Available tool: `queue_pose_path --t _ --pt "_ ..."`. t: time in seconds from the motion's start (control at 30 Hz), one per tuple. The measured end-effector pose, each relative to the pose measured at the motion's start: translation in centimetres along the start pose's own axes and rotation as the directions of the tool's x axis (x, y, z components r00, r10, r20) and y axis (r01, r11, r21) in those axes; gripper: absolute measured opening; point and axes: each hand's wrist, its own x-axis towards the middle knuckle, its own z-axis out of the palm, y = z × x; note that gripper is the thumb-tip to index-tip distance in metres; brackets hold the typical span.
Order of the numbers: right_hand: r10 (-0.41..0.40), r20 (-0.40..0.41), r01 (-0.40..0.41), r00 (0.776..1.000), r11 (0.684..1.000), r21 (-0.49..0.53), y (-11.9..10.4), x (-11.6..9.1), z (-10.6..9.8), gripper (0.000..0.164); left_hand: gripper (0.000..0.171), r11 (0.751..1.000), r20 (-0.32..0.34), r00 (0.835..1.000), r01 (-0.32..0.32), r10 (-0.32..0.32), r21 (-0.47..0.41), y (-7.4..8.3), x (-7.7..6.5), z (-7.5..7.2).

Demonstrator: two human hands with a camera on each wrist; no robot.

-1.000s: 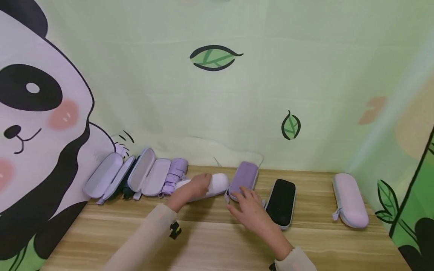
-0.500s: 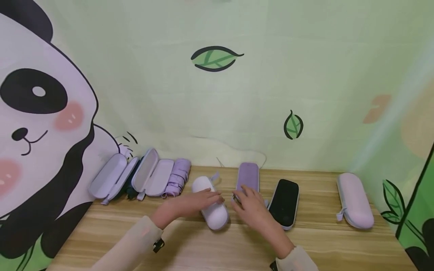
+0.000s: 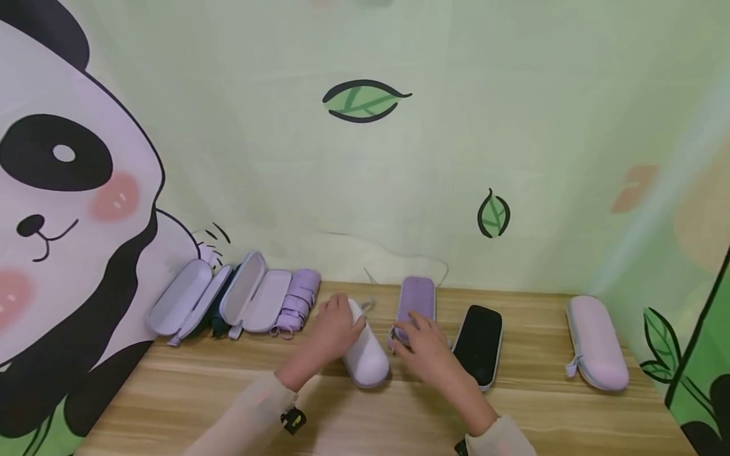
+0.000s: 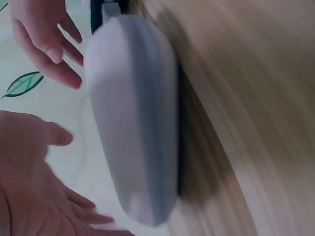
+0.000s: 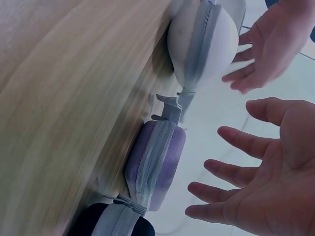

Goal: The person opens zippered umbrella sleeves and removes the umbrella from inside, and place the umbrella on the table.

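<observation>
On the table in the head view lies a white zippered case point(image 3: 369, 362), its far end turned slightly left. My left hand point(image 3: 338, 329) is over the far left part of that case, fingers relaxed and not curled round it. The left wrist view shows the case point(image 4: 130, 123) side-on along its zip, with the left hand's fingers extended beside it. My right hand point(image 3: 429, 350) hovers over the near end of a purple zippered case point(image 3: 418, 299). In the right wrist view its fingers point(image 5: 231, 172) are spread and apart from the purple case point(image 5: 170, 162).
Right of the hands lie a black-topped case point(image 3: 480, 342) and a pale pink case point(image 3: 597, 345). At the left, two opened lilac cases point(image 3: 184, 297) point(image 3: 268, 303) stand beside a purple rolled, strapped bundle point(image 3: 300, 299). A printed cloth point(image 3: 365, 177) hangs behind the table.
The white case, first held sideways in my left hand, has turned lengthwise and come nearer. The left hand let go and moved towards its far end. The purple case has straightened under the right hand.
</observation>
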Motion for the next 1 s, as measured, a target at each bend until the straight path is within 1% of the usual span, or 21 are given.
queue_pose_path --t 0.07,0.17,0.23,0.37,0.43,0.5,0.6,0.67,0.8,0.93,1.0 --pt "0.003 0.000 -0.003 1.000 1.000 -0.006 0.0 0.0 0.0 0.040 0.083 0.996 0.020 0.999 0.048 -0.049 0.071 0.6 0.1 0.5" --pt "0.001 -0.007 -0.001 1.000 1.000 -0.018 0.0 0.0 0.0 0.039 0.096 0.987 0.044 0.994 0.092 -0.098 0.130 1.2 0.4 1.5" --pt "-0.003 -0.009 0.003 1.000 1.000 -0.025 -0.1 0.0 0.1 0.038 0.098 0.986 0.031 0.994 0.098 -0.103 0.138 1.4 0.6 2.1" --pt "-0.025 -0.004 0.025 1.000 1.000 -0.018 -0.2 -0.1 0.3 0.038 0.101 0.990 0.012 0.996 0.092 -0.093 0.111 1.3 0.8 2.9" --pt "-0.027 0.003 0.027 1.000 1.000 -0.002 -0.2 -0.1 0.4 0.038 0.101 0.994 0.012 0.997 0.070 -0.071 0.081 1.0 0.9 2.9" --pt "-0.029 -0.001 0.029 1.000 1.000 0.010 -0.1 -0.2 0.4 0.037 0.102 0.998 0.026 0.999 0.042 -0.044 0.056 0.5 0.8 2.9" --pt "-0.032 -0.010 0.032 0.999 0.999 0.007 0.1 -0.3 0.3 0.035 0.101 1.000 0.062 0.998 0.000 -0.002 0.023 -0.3 0.7 2.4" --pt "-0.038 -0.018 0.038 0.999 0.999 -0.004 0.1 -0.2 0.3 0.034 0.100 1.000 0.097 0.995 -0.016 0.016 0.004 -0.7 0.5 1.9" --pt "-0.044 -0.022 0.044 0.999 0.999 -0.013 0.1 -0.2 0.3 0.034 0.098 0.997 0.143 0.987 -0.078 0.075 0.018 -1.3 0.3 1.0" --pt "-0.038 -0.022 0.038 0.999 0.999 -0.003 0.1 -0.3 0.3 0.033 0.100 0.987 0.172 0.975 -0.153 0.141 0.058 -2.1 0.3 0.8" --pt "-0.034 -0.020 0.035 0.999 0.999 0.005 0.0 -0.3 0.3 0.033 0.100 0.981 0.185 0.967 -0.186 0.172 0.059 -2.6 0.2 0.8"
